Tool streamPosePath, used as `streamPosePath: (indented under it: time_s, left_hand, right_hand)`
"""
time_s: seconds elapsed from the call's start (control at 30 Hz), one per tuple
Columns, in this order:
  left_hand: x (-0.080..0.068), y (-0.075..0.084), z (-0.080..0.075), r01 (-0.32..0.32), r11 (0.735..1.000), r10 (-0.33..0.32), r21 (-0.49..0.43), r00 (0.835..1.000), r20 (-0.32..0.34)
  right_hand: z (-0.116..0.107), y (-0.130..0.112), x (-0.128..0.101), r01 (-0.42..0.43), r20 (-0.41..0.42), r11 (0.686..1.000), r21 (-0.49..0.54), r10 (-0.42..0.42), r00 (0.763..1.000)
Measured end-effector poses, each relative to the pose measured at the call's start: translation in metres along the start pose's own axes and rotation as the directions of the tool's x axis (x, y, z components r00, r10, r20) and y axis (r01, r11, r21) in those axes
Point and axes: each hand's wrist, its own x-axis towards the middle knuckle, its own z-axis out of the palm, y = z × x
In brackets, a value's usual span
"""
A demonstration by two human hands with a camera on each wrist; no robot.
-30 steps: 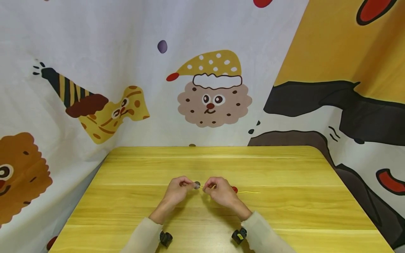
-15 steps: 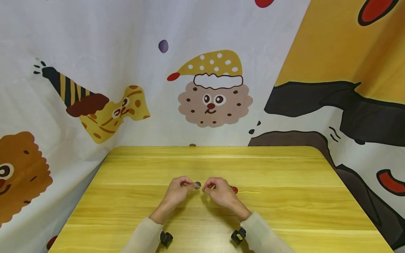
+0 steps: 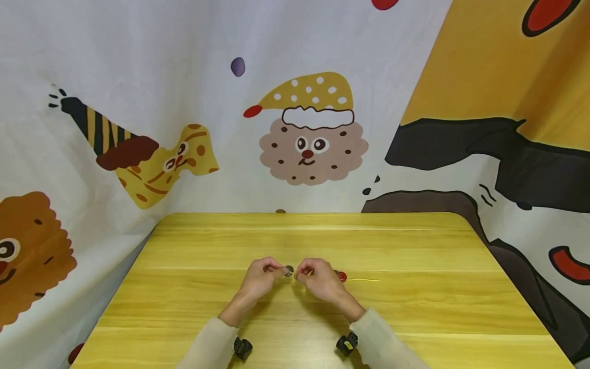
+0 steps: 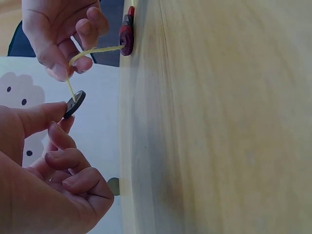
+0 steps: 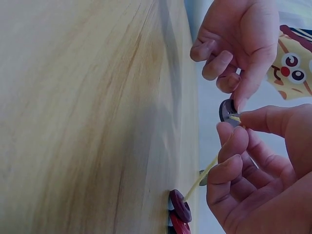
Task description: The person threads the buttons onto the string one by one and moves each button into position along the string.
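My left hand (image 3: 260,279) pinches a dark grey button (image 4: 75,105) by its edge between thumb and finger. Facing it, my right hand (image 3: 322,279) pinches a yellow string (image 4: 97,50) between thumb and index finger. The string's end meets the face of the grey button (image 5: 225,109); whether it passes through the hole is hard to tell. From my right fingers the string runs down to a maroon button (image 5: 180,205) on the table. Beside that one are a red button (image 5: 180,224) and at least one dark button, strung in a row.
A wooden table (image 3: 295,318) spans the space under both hands. The yellow string's tail (image 3: 364,280) lies to the right of the red button. Behind the table hangs a cartoon-printed cloth (image 3: 207,77). Black wrist cameras (image 3: 243,348) sit below the sleeves.
The grey button has shifted very slightly right, closer to my right fingertips, and less string shows between them. Both hands otherwise stay almost still, and the buttons on the table have not moved.
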Motion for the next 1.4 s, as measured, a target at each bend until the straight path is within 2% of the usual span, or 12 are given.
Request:
streamPosePath:
  time_s: [0.6, 1.4]
  left_hand:
    - [-0.0005, 0.0007, 0.003, -0.001, 1.0, 0.001, 0.003, 1.0, 0.0]
    - [0.0008, -0.0024, 0.0082, -0.001, 1.0, 0.001, -0.026, 1.0, -0.011]
  right_hand:
    - [0.0031, 0.0006, -0.0006, 0.007, -0.028, 1.0, 0.017, -0.006, 1.0]
    - [0.0083, 0.0036, 0.0011, 0.03, -0.075, 0.999, -0.025, -0.032, 0.997]
